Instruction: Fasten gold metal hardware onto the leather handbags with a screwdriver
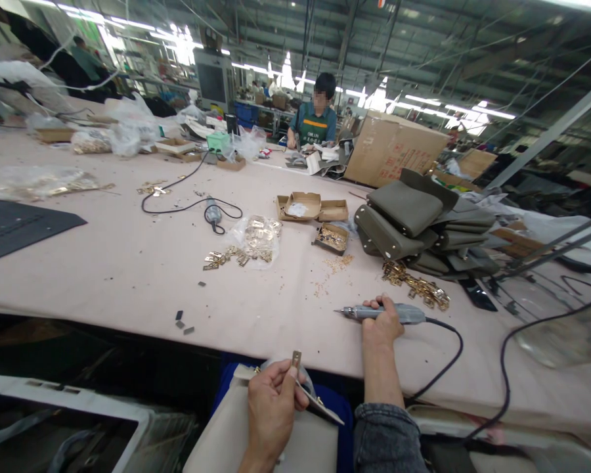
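Holding the small brass-coloured metal fitting pinched upright between thumb and fingertips, your left hand also pins the beige leather bag flap lying over your lap, just below the near edge of the bench. That grip is closed on the fitting and flap together; keep it firm so the piece cannot twist.

Your right hand is wrapped shut around the grey pen-shaped electric screwdriver, which lies flat on the bench with its bit pointing left, up and to the right of the fitting. Its black cable loops off to the right of that hand; it looks slack enough, but mind it does not drag across the flap.

To do this well, I would bring the bit square to the fitting, not slanted, and rest your wrist on the bench edge for steadiness. Spare gold hardware pieces lie just beyond your right hand, beside the stacked olive-grey leather bags.
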### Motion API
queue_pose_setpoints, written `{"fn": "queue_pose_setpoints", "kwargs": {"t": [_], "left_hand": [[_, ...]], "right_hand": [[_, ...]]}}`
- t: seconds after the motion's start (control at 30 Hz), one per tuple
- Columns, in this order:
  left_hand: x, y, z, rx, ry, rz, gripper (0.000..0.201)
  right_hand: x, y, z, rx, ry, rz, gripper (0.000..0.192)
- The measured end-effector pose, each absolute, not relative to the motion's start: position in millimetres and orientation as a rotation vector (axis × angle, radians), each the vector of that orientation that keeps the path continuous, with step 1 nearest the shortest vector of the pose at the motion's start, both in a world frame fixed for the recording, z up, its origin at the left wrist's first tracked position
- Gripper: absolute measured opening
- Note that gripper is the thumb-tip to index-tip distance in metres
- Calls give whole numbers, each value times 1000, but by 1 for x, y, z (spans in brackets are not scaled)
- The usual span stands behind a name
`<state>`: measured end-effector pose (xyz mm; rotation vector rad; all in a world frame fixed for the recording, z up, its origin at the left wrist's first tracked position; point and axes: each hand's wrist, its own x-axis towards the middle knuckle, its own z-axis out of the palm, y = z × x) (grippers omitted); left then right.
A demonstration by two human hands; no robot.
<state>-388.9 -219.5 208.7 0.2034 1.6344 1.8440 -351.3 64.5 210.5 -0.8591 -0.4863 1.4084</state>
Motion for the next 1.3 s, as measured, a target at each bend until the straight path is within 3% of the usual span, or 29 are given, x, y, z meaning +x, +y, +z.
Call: {"fn": "queue_pose_setpoints", "kwargs": {"t": [0.4, 0.73, 1.3], "left_hand": [[-389, -218, 208, 197, 1634, 1868, 35], [-386, -214, 214, 119, 1616, 1874, 28], [-386, -218, 215, 121, 1596, 1907, 25]], "right_hand": [[-336, 52, 237, -807, -504, 1533, 28], [-342, -74, 299, -555, -939, 1626, 23], [-359, -123, 294, -469, -1246, 1456, 18]]}}
